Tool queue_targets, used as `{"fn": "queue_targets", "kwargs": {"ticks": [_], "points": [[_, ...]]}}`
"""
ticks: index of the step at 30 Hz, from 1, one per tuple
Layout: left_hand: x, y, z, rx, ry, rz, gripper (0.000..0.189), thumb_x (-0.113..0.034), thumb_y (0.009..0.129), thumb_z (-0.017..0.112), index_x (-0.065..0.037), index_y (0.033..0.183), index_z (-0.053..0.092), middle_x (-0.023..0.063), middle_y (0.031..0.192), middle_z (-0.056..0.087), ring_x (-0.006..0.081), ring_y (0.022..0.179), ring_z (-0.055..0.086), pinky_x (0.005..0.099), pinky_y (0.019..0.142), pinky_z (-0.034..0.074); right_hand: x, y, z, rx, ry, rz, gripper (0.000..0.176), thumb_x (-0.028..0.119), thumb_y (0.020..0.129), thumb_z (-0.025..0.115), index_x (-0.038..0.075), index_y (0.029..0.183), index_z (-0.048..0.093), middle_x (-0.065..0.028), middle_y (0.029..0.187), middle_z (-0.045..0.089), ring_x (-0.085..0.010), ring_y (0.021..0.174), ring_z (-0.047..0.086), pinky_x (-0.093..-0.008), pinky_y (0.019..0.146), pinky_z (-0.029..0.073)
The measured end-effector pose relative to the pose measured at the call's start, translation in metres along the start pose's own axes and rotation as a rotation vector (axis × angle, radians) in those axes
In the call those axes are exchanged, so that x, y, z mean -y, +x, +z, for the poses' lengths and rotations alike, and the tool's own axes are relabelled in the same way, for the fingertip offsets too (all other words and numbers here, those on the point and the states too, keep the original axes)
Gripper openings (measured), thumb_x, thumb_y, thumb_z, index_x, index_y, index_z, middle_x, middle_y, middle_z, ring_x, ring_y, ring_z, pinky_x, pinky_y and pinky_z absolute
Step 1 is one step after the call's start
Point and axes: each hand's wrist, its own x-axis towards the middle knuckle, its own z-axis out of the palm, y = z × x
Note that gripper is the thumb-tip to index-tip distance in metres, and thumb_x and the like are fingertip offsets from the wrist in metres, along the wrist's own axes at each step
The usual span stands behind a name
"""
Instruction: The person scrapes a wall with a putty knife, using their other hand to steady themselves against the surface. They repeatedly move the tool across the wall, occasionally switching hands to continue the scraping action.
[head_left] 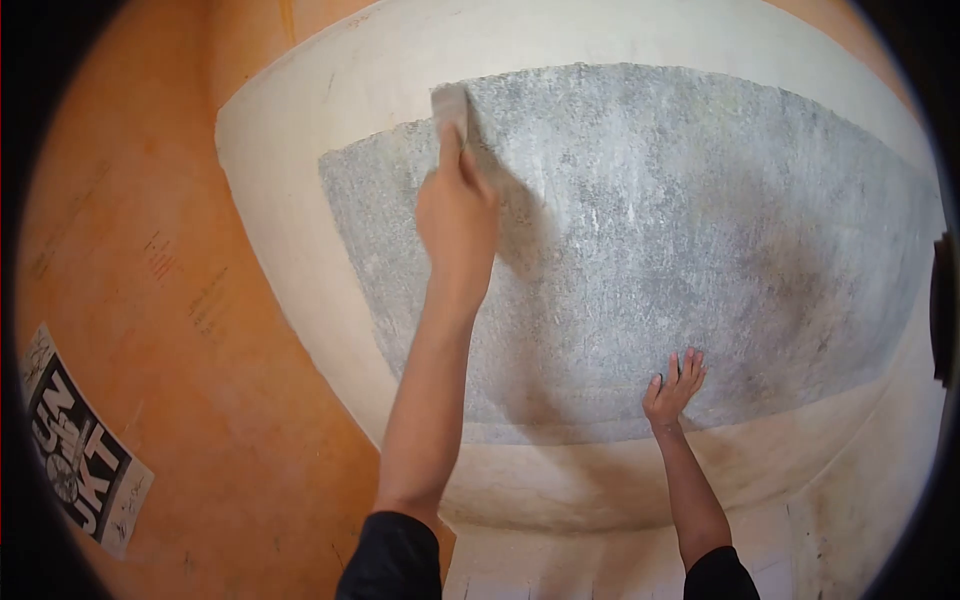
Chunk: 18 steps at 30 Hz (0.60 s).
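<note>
My left hand [458,220] is raised and closed around a flat, grey-brown scraper [450,103], its fingers pointing up along the tool. Motion blurs the scraper, and its handle is hidden in my grip. It lies at the upper left edge of a rough, mottled grey patch [620,220] on the curved wall, where the grey meets cream paint. Lower and to the right, my right hand [676,388] rests on the grey patch near its bottom edge, fingers spread and holding nothing.
Smooth cream wall [290,150] borders the grey patch. On the left stands an orange wall [180,270] with faint scribbles and a black-and-white poster [85,440]. A dark object [942,310] sits at the right edge. Below the patch, the wall ends in a ledge [580,515].
</note>
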Motion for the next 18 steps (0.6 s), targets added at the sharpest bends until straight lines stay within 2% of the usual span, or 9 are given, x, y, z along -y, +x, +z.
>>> {"fn": "queue_targets", "kwargs": {"ticks": [3, 6, 8, 10, 11, 13, 14, 16, 18], "points": [[0.018, -0.08, -0.014, 0.12, -0.152, -0.155, 0.042, -0.016, 0.103, 0.048, -0.002, 0.143, 0.052, 0.0226, 0.08, 0.067, 0.0219, 0.068, 0.063, 0.0353, 0.065, 0.047, 0.001, -0.001, -0.005, 0.052, 0.018, 0.029, 0.05, 0.029, 0.101, 0.046, 0.006, 0.146, 0.042, -0.0219, 0.156, 0.034, -0.045, 0.146, 0.027, -0.0649, 0.116, 0.014], [0.051, -0.184, -0.016, 0.289, -0.233, -0.316, 0.045, -0.016, 0.106, 0.044, 0.0, 0.147, 0.045, 0.022, 0.113, 0.067, 0.0207, 0.086, 0.062, 0.0328, 0.078, 0.048, 0.025, 0.008, -0.022, 0.114, 0.056, 0.103, 0.054, 0.03, 0.099, 0.052, 0.006, 0.146, 0.042, -0.0213, 0.158, 0.031, -0.0435, 0.149, 0.022, -0.0666, 0.116, 0.01], [0.062, -0.234, -0.019, 0.392, -0.299, -0.414, 0.047, -0.016, 0.106, 0.043, 0.0, 0.15, 0.039, 0.0228, 0.124, 0.064, 0.0219, 0.097, 0.062, 0.0337, 0.087, 0.048, 0.074, 0.023, -0.042, 0.252, 0.09, 0.411, 0.052, 0.03, 0.098, 0.054, 0.004, 0.143, 0.046, -0.0214, 0.156, 0.033, -0.0414, 0.148, 0.024, -0.0667, 0.115, 0.008], [0.062, -0.252, -0.015, 0.464, -0.355, -0.463, 0.048, -0.015, 0.106, 0.043, 0.0, 0.152, 0.037, 0.0231, 0.126, 0.063, 0.0233, 0.101, 0.062, 0.0346, 0.09, 0.047, 0.129, 0.017, -0.059, 0.363, 0.323, 0.342, 0.049, 0.029, 0.097, 0.058, 0.001, 0.137, 0.05, -0.0222, 0.149, 0.04, -0.042, 0.143, 0.032, -0.0624, 0.115, 0.016], [0.06, -0.254, -0.01, 0.41, -0.456, -0.438, 0.049, -0.015, 0.106, 0.043, -0.003, 0.153, 0.037, 0.0229, 0.12, 0.064, 0.0247, 0.097, 0.061, 0.035, 0.089, 0.047, 0.16, 0.031, -0.067, 0.368, 0.59, 0.255, 0.044, 0.028, 0.1, 0.057, 0.001, 0.134, 0.052, -0.0215, 0.139, 0.048, -0.0345, 0.132, 0.045, -0.0488, 0.11, 0.033], [0.057, -0.25, -0.008, 0.354, -0.564, -0.419, 0.049, -0.015, 0.106, 0.043, -0.005, 0.154, 0.036, 0.0227, 0.114, 0.064, 0.0261, 0.093, 0.06, 0.0354, 0.087, 0.048, 0.22, 0.029, -0.067, 0.634, 1.217, 0.861, 0.039, 0.027, 0.104, 0.053, -0.001, 0.131, 0.054, -0.0203, 0.123, 0.06, -0.026, 0.115, 0.058, -0.0344, 0.098, 0.045], [0.055, -0.243, -0.014, 0.421, -0.574, -0.467, 0.049, -0.017, 0.106, 0.044, -0.006, 0.153, 0.038, 0.0228, 0.109, 0.062, 0.0289, 0.094, 0.058, 0.0364, 0.087, 0.047, 0.23, 0.048, -0.069, 0.632, 1.214, 0.858, 0.039, 0.027, 0.104, 0.053, -0.001, 0.131, 0.054, -0.0203, 0.123, 0.06, -0.026, 0.115, 0.058, -0.0344, 0.098, 0.045], [0.07, -0.239, -0.02, 0.482, -0.578, -0.512, 0.049, -0.018, 0.105, 0.045, -0.006, 0.152, 0.04, 0.0228, 0.103, 0.06, 0.0318, 0.094, 0.056, 0.0373, 0.087, 0.046, 0.246, 0.086, -0.069, 0.926, 1.244, 1.217, 0.036, 0.025, 0.106, 0.049, -0.002, 0.13, 0.055, -0.0182, 0.108, 0.066, -0.0201, 0.098, 0.063, -0.0309, 0.087, 0.049], [0.101, -0.254, -0.022, 0.393, -0.267, -0.125, 0.047, -0.02, 0.105, 0.047, -0.008, 0.151, 0.043, 0.02, 0.111, 0.057, 0.0308, 0.104, 0.052, 0.0372, 0.09, 0.045, 0.258, 0.084, -0.068, 0.864, 1.217, 1.073, 0.036, 0.022, 0.105, 0.05, -0.002, 0.131, 0.055, -0.017, 0.102, 0.066, -0.0207, 0.092, 0.063, -0.0319, 0.083, 0.05]]}}
